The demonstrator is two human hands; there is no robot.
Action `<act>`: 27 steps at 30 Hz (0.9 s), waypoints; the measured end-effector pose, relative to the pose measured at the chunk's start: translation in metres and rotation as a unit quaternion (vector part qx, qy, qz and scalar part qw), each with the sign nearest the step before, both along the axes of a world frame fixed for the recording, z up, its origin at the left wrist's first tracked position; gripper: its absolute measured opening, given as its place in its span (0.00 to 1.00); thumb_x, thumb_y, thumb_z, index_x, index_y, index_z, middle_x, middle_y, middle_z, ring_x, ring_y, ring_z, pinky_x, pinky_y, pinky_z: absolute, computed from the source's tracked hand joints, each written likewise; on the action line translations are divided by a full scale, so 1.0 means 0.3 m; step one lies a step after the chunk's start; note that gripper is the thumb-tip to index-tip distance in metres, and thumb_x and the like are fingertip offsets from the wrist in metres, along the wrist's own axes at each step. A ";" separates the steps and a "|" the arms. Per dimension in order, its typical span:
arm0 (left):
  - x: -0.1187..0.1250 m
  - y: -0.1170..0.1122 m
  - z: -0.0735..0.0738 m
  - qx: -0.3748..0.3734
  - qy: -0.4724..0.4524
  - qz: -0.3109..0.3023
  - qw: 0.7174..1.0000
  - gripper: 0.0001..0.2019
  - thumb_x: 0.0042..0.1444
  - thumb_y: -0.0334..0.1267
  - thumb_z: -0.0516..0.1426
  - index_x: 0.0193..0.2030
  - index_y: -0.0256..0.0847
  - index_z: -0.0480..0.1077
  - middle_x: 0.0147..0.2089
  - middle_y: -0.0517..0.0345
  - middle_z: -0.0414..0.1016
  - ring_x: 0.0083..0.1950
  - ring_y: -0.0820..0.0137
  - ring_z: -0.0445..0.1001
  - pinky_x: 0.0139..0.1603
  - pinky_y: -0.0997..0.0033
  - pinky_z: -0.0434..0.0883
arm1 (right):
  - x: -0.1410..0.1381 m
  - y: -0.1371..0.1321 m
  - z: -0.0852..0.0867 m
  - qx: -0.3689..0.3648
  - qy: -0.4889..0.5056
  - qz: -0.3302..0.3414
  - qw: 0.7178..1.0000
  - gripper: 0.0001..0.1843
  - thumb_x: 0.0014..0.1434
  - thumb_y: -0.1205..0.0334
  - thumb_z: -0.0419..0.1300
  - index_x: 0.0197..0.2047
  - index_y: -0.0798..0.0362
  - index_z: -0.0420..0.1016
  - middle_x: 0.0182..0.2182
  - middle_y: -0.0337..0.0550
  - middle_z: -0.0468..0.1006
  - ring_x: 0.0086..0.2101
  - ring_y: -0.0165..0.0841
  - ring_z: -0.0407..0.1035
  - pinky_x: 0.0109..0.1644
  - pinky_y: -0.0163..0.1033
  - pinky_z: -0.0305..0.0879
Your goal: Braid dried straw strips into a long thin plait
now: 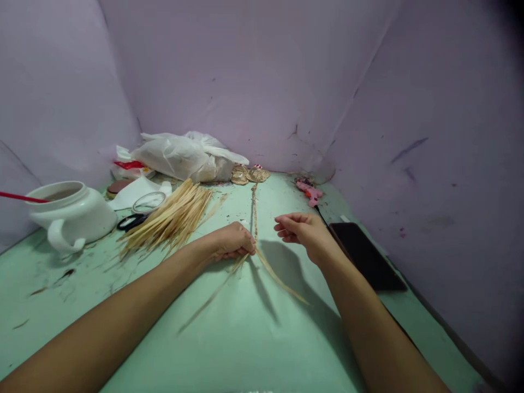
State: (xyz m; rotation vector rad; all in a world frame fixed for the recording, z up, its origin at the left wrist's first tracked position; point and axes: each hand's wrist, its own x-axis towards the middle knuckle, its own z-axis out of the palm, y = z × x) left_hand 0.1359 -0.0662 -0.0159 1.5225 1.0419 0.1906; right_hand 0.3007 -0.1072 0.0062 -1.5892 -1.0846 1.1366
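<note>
A thin braid of straw-coloured strips [255, 210] runs down the middle of the green table. My left hand [234, 240] is closed in a pinch on its near end. Loose strands fan out below that pinch, one pale strip [280, 279] curving right and others leading left. To the right of the braid, my right hand [303, 232] hovers above the table with loosely bent fingers, and no strand shows in it. Left of my left hand lies a bundle of dry flat strips [174, 215], partly over black-handled scissors [131, 221].
At left stands a white pot [96, 214] with a red stick in it. White plastic bags [184, 155] and gold-coloured woven pieces [249, 174] lie along the back wall. A pink glue gun [310, 192] and a dark flat device [366, 256] are at right.
</note>
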 end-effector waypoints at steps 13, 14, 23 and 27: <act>0.026 0.000 -0.014 -0.016 -0.072 0.033 0.997 0.04 0.33 0.26 0.51 0.14 0.35 0.62 0.11 0.66 0.54 0.14 0.81 0.50 0.15 0.79 0.48 | -0.080 0.460 -0.109 -0.170 0.137 0.020 0.976 0.10 0.58 0.68 0.47 0.26 0.60 0.63 0.17 0.44 0.70 0.19 0.26 0.66 0.25 0.30 0.66; 0.026 0.001 -0.023 0.003 -0.066 0.024 0.998 0.04 0.33 0.26 0.50 0.13 0.35 0.61 0.11 0.66 0.53 0.15 0.81 0.50 0.15 0.78 0.48 | -0.089 0.495 -0.120 -0.167 0.115 -0.002 0.979 0.10 0.57 0.69 0.47 0.26 0.60 0.63 0.16 0.42 0.68 0.17 0.25 0.64 0.23 0.29 0.64; 0.030 0.002 -0.072 0.131 0.017 -0.017 0.991 0.04 0.29 0.27 0.48 0.13 0.37 0.60 0.13 0.63 0.52 0.19 0.77 0.56 0.19 0.77 0.54 | -0.098 0.587 -0.179 -0.166 0.003 -0.049 0.985 0.09 0.53 0.73 0.49 0.23 0.59 0.64 0.11 0.35 0.62 0.11 0.22 0.56 0.16 0.28 0.58; 0.044 -0.003 -0.070 0.114 0.058 0.027 0.991 0.05 0.28 0.29 0.49 0.15 0.38 0.64 0.14 0.60 0.57 0.19 0.73 0.61 0.19 0.76 0.55 | -0.084 0.590 -0.158 -0.158 -0.024 -0.027 0.987 0.07 0.51 0.70 0.53 0.22 0.59 0.65 0.13 0.39 0.67 0.15 0.24 0.62 0.22 0.31 0.64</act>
